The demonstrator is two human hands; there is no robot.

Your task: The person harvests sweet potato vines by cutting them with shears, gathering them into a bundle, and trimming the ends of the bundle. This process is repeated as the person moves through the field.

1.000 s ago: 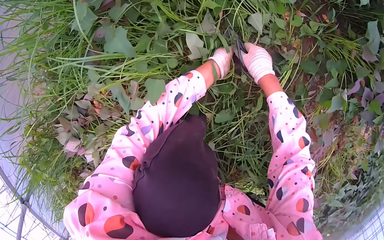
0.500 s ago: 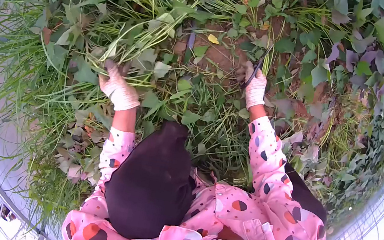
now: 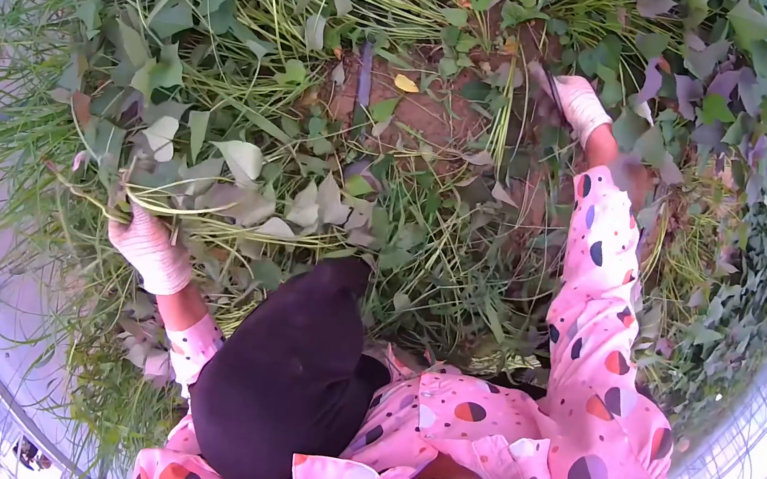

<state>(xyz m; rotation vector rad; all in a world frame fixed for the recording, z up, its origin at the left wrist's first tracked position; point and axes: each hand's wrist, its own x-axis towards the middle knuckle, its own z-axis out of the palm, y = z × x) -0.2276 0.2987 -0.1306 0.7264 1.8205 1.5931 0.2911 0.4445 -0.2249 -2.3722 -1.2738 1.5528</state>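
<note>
My left hand (image 3: 147, 246), wrapped in a white glove or bandage, is closed around a bunch of leafy vine stems (image 3: 196, 206) at the left, close to my knee. The stems trail rightward with broad grey-green leaves. At the upper right, my right hand (image 3: 576, 104), in the same white covering, grips a dark slender tool (image 3: 557, 94). It looks like a blade or scissors, but blur hides its exact kind. Just left of that hand, long green stems (image 3: 505, 108) run down over the brown soil (image 3: 430, 110).
Dense leafy vines (image 3: 267, 27) cover the ground ahead, with grass (image 3: 36, 70) on the left. A purple-grey strip (image 3: 365, 74) and a yellow leaf (image 3: 407, 83) lie on the soil. My dark-clothed knee (image 3: 291, 366) rises between my arms. Pale sheeting (image 3: 0, 287) borders the left side.
My left hand has moved left and toward me, drawing the vine stems along. My right hand has moved up and to the right with the dark tool.
</note>
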